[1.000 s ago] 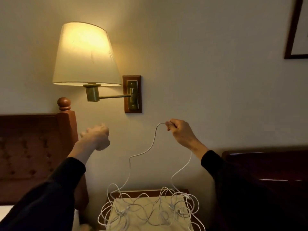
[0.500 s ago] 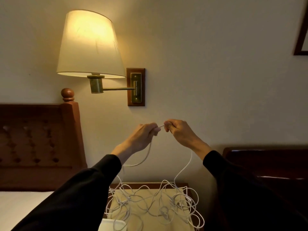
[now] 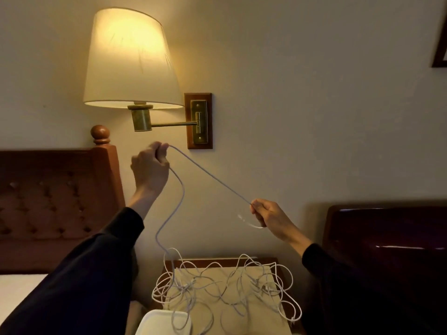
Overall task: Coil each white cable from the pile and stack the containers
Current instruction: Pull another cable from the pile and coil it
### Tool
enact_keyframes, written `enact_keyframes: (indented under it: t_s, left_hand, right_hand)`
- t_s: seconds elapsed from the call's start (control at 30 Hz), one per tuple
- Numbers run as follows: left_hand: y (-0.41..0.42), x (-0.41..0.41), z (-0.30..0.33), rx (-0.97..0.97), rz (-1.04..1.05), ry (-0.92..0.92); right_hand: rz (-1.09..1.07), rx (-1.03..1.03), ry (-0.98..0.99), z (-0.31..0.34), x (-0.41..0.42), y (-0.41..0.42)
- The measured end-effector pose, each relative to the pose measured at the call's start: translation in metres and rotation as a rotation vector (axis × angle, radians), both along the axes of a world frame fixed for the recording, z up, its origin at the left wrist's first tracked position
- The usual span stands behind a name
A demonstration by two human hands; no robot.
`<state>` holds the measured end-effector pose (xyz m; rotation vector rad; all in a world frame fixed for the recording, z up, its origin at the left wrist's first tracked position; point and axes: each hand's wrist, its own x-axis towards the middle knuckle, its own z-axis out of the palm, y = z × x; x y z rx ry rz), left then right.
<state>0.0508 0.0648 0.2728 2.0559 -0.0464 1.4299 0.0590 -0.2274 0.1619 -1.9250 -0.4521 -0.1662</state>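
A white cable (image 3: pixel 210 176) runs taut between my two raised hands. My left hand (image 3: pixel 150 165) grips it high up, just below the wall lamp. My right hand (image 3: pixel 267 213) pinches it lower and to the right, with a short end curling beneath the fingers. From my left hand the cable drops in a loop to the tangled pile of white cables (image 3: pixel 225 284) on the nightstand (image 3: pixel 242 308). A white container (image 3: pixel 162 322) shows at the bottom edge, with cable draped over it.
A lit wall lamp (image 3: pixel 130 61) on a brass arm hangs close above my left hand. A wooden headboard (image 3: pixel 55 201) stands at the left, and dark wooden furniture (image 3: pixel 387 250) at the right. A picture frame corner (image 3: pixel 440 44) is at the upper right.
My hands met at the middle, then parted. My left hand rose up and left with the cable, my right hand dropped down and right, and the stretch between them drew taut.
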Motion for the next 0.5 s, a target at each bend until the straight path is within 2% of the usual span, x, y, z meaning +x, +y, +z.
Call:
enact_keyframes:
  t_s: [0.07,0.1,0.13,0.23,0.27,0.3,0.33,0.43,0.5]
  left_hand:
    - [0.010,0.000,-0.007,-0.062,0.006,0.012]
    - [0.015,0.002,-0.011,-0.078,0.001,0.061]
    - [0.021,0.006,-0.016,-0.059,-0.008,0.187]
    - [0.028,0.010,-0.033,0.201,0.098,0.914]
    - [0.024,0.006,-0.038,0.297,0.163,1.040]
    - [0.016,0.002,-0.041,0.372,0.169,1.042]
    - [0.003,-0.003,-0.044,0.383,0.081,0.950]
    - [-0.053,-0.033,-0.049,0.318,-0.460,0.658]
    - [-0.084,-0.037,-0.059,0.369,-0.620,0.603]
  right_hand:
    - [-0.032,-0.028,0.037,-0.009,0.002,-0.003]
    - [-0.057,-0.035,0.035,-0.010,0.004,-0.005]
    - [-0.078,-0.039,0.026,-0.008,0.005,-0.006]
    - [-0.138,-0.087,-0.036,0.009,0.005,-0.006]
    - [-0.152,-0.111,-0.071,0.017,0.005,-0.005]
    - [-0.162,-0.137,-0.107,0.026,0.005,-0.003]
    - [-0.165,-0.160,-0.138,0.035,0.004,-0.001]
    - [-0.124,-0.218,-0.180,0.053,-0.001,0.008]
    - [-0.080,-0.231,-0.187,0.063,-0.010,0.015]
